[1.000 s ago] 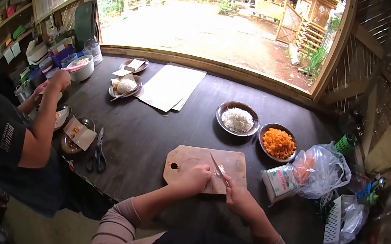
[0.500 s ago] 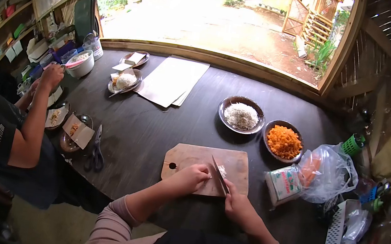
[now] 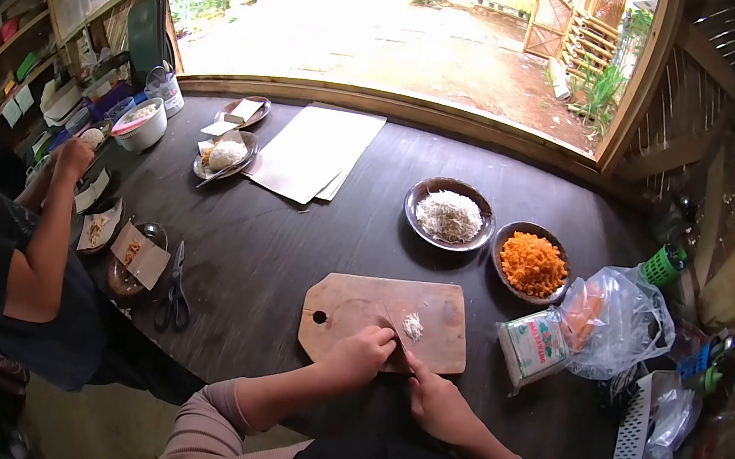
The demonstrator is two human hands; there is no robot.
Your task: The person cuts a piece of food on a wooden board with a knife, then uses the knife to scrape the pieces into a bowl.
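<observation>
On the wooden cutting board (image 3: 344, 297), my right hand (image 3: 440, 403) is closed around the handle of a knife (image 3: 398, 340), its blade pointing away from me and up to the left. My left hand (image 3: 360, 352) is closed, with bent fingertips close against the blade. Whatever those fingers pinch is hidden. A small heap of finely cut white bits (image 3: 412, 326) lies just beyond the knife. Behind the board are a brown bowl of white shreds (image 3: 448, 216) and another of diced orange pieces (image 3: 533, 264).
To the right sit a labelled packet (image 3: 533, 349) and a clear plastic bag (image 3: 610, 325) with orange contents. Scissors (image 3: 175, 292), small plates with paper (image 3: 138, 256) and paper sheets (image 3: 317, 152) lie left. A co-worker (image 3: 23, 275) stands at the table's left side, holding something pale.
The knife has swung flatter and lower, and my right hand has come slightly nearer me. The white heap shows more fully. At left, the co-worker's hands have shifted left and lower.
</observation>
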